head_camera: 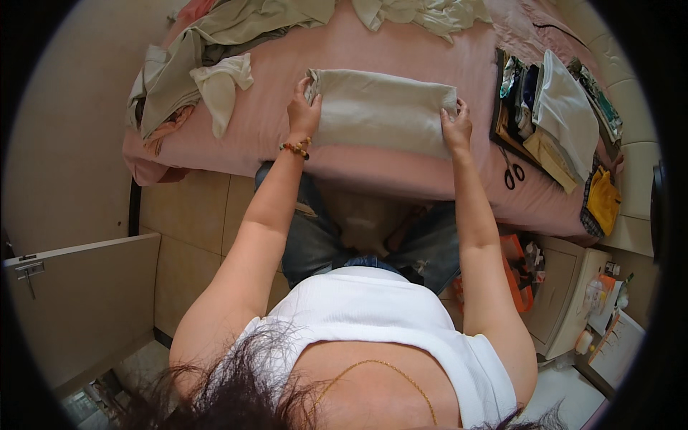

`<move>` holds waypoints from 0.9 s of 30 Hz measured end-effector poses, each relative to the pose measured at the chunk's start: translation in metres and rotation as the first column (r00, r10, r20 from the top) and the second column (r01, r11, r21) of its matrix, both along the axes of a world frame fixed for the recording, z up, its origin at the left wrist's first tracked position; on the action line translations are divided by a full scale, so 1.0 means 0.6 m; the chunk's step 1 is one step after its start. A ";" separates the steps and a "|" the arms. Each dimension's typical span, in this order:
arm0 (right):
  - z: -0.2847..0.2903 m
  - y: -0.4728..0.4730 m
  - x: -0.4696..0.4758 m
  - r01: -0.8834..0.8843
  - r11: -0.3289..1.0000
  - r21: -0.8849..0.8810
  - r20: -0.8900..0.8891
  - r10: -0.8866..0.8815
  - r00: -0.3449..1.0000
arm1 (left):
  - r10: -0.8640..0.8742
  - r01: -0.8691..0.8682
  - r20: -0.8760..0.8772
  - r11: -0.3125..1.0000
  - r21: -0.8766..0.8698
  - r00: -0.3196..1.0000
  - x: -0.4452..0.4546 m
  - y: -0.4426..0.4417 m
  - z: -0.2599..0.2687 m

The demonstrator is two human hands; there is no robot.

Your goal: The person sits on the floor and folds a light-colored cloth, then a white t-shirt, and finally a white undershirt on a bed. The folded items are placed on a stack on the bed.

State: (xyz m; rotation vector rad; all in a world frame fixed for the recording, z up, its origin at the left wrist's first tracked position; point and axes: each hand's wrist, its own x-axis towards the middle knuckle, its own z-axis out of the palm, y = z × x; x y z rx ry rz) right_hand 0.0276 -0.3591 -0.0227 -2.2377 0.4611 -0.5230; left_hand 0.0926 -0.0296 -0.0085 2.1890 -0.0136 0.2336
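Note:
A pale beige piece of cloth [381,110], folded into a wide rectangle, spans the space between my hands at the near side of a bed. My left hand [304,110] grips its left end, thumb on the near face and fingers behind. At the opposite end, my right hand [457,126] pinches the right edge between thumb and fingers. The cloth's lower edge lies over or just above the pink bedsheet [376,166]; I cannot tell whether it touches.
Rumpled grey-green fabric [226,37] and a white garment [223,91] lie on the left. More pale cloth [424,16] sits at the back. To the right are scissors [513,169], folded clothes [564,107] and a yellow cloth [603,199]. A bedside cabinet [559,290] stands lower right.

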 end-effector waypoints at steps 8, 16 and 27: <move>0.030 0.148 0.037 -0.248 0.674 -0.696 -0.123 0.228 0.966 | -0.420 0.126 0.267 0.704 0.699 0.868 -0.024 -0.154 -0.015; -0.013 0.094 0.033 -0.197 0.738 -0.645 -0.248 0.042 0.968 | -0.265 0.123 0.128 0.755 0.645 0.956 0.001 -0.099 -0.042; -0.024 -0.007 -0.035 -0.067 0.797 -0.601 -0.230 -0.092 0.969 | -0.118 0.041 0.037 0.601 0.798 0.992 -0.015 -0.002 -0.011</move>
